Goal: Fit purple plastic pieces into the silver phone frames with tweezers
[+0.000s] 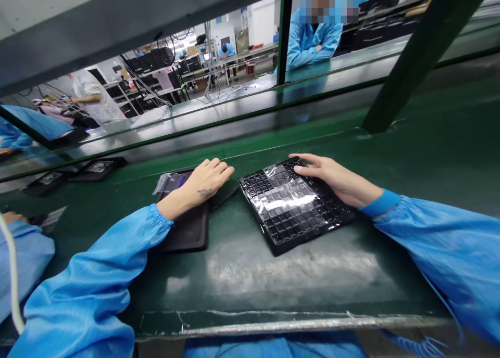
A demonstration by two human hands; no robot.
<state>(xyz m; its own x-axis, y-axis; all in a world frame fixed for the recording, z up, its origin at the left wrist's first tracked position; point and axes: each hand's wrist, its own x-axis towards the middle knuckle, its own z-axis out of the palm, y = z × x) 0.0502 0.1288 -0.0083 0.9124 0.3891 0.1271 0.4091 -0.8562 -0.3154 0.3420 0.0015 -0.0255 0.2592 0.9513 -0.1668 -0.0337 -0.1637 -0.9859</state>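
My right hand [326, 173] grips the far right edge of a black plastic tray [292, 207] with a grid of small pockets. Its thumb lies on top and the fingers reach over the far side. A shiny clear band runs across this tray. To the left, my left hand [209, 178] is above a flat black tray [189, 233], its fingers curled downward with the tips hidden, so I cannot make out what they hold. A thin dark flat piece [224, 197] lies just beside it. Clear plastic film [167, 182] with a purple mark rests on the left tray's far end.
The green bench [281, 285] has a worn front edge. A green post [422, 66] stands at the back right. Dark flat cases [97, 168] lie at the far left. Another person's sleeve [23, 264] is at the left edge; a person in blue [312, 40] leans opposite.
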